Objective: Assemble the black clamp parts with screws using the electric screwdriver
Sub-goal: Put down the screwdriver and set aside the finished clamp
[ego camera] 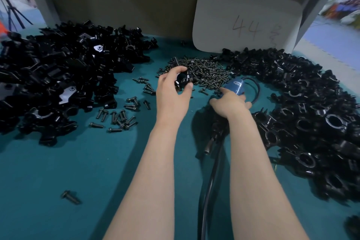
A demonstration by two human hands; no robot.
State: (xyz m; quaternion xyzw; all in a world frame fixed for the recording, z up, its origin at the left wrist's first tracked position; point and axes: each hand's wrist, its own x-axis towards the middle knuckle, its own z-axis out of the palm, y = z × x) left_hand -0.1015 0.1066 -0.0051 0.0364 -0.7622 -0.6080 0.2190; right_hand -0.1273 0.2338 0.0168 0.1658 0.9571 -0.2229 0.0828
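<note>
While my left hand pinches a glossy black ring-shaped clamp part at nine o'clock of the dark screw heap, my right hand curls round the blue-capped electric screwdriver.

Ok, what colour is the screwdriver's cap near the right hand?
Blue. The cap shows clearly in the head view, beyond the right hand.
</note>
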